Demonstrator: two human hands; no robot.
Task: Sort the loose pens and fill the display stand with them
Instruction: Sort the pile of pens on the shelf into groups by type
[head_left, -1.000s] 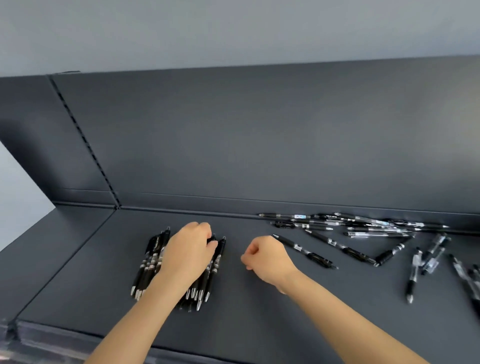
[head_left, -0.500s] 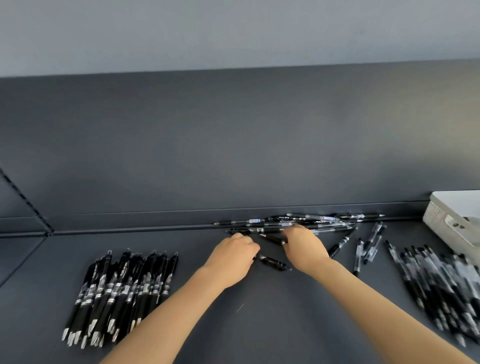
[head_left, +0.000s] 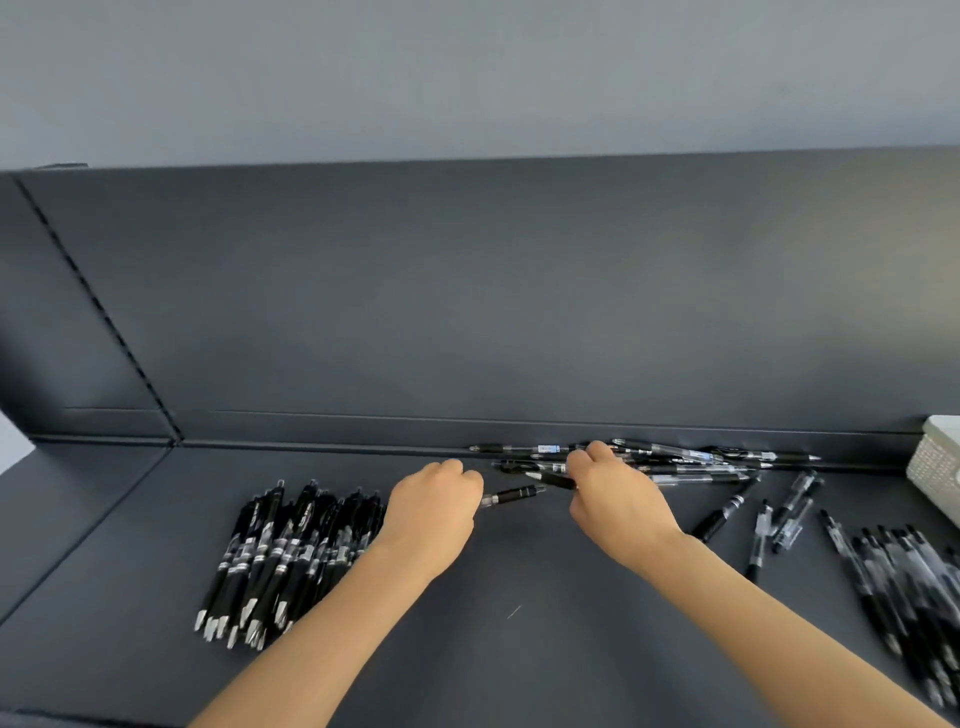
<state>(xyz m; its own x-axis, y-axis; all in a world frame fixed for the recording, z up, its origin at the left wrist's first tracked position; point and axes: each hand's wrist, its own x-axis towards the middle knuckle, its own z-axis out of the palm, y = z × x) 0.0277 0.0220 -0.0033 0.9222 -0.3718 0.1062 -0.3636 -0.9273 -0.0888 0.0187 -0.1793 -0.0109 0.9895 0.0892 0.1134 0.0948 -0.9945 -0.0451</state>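
My left hand (head_left: 434, 501) grips a black pen (head_left: 511, 494) that sticks out to its right, low over the dark shelf. My right hand (head_left: 610, 488) pinches another black pen (head_left: 550, 479) at the edge of a loose heap of black and clear pens (head_left: 675, 460) along the back wall. A sorted pile of black pens (head_left: 280, 558) lies left of my left hand. A second pile of clear-barrelled pens (head_left: 914, 587) lies at the far right. A few single pens (head_left: 727, 509) are scattered in between.
A white perforated container (head_left: 935, 462) stands at the right edge against the back wall. The dark shelf floor (head_left: 519, 613) ends at a vertical back panel (head_left: 467, 312), with a panel seam at the left (head_left: 98, 306).
Both hands left the left pile and went right to the loose heap. Each has now taken hold of a black pen, and my left hand has drawn back slightly leftward.
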